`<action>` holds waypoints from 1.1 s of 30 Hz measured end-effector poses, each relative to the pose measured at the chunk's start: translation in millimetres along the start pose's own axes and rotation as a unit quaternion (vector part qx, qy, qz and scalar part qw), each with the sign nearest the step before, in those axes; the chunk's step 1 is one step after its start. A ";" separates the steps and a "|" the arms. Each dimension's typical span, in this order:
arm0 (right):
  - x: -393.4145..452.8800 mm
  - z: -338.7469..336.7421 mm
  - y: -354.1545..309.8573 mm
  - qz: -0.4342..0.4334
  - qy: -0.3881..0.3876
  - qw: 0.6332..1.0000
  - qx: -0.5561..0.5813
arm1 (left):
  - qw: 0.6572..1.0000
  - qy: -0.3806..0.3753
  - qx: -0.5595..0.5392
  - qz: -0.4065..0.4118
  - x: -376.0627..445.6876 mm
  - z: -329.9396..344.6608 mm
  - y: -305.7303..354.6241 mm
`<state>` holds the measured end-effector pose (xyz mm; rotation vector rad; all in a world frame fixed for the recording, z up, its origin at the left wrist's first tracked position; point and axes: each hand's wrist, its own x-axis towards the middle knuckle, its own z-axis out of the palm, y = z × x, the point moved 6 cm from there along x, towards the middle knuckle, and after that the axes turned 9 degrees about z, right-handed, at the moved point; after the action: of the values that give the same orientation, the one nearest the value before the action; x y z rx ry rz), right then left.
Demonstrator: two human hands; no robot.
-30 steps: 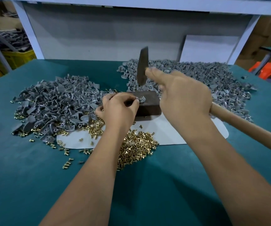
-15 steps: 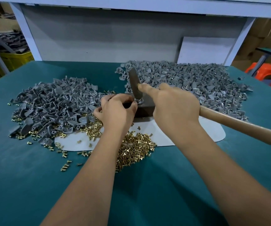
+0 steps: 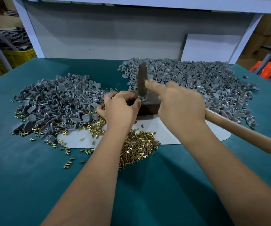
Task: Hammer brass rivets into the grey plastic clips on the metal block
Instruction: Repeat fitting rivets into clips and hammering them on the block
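On the metal block [image 3: 149, 106] at the middle of the desk [image 3: 33, 168], the left hand [image 3: 120, 108] pinches a grey plastic clip [image 3: 143, 100], its grip closed on it. The right hand [image 3: 180, 105] is wrapped around the hammer [image 3: 142, 80], whose head is down on the clip. The pinching fingertips [image 3: 137, 101] sit just beside the hammer face, so an off-centre blow would likely strike them or kick the clip off the block.

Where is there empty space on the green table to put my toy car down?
The widest bare stretch of green table lies near the person, left of the left arm. Another bare strip runs between the two grey clip piles, behind the metal block. It is crowded around the block, the brass rivets and both hands.
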<state>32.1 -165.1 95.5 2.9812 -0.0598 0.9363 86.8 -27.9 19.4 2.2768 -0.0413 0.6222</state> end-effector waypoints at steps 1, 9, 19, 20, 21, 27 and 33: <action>2.7 1.5 2.9 0.005 -0.006 1.000 0.007 | 1.000 -0.001 0.000 0.000 0.0 0.1 -0.4; 5.4 9.6 14.5 -0.005 -0.019 1.000 0.023 | 1.000 0.013 -0.014 0.000 -1.1 -0.5 0.0; 13.7 63.7 67.2 0.218 -0.083 0.967 0.102 | 0.992 -0.027 -0.119 -0.035 2.0 -0.1 -3.4; 10.4 70.6 72.3 0.220 -0.101 0.966 0.086 | 0.990 -0.029 -0.133 -0.041 1.9 0.2 -3.7; 7.8 75.9 76.9 0.224 -0.115 0.965 0.080 | 0.989 -0.031 -0.141 -0.041 1.8 0.0 -3.5; 6.6 75.1 78.8 0.191 -0.054 0.980 0.018 | 0.988 -0.034 -0.150 -0.034 -1.0 -3.5 0.6; 3.8 66.0 22.5 0.062 -0.058 0.947 0.309 | 0.988 -0.033 -0.149 0.038 -1.4 -5.8 14.2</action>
<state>72.0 -189.5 43.7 3.6471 0.0596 0.9306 80.1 -34.2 31.7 2.0125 -0.2393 0.5397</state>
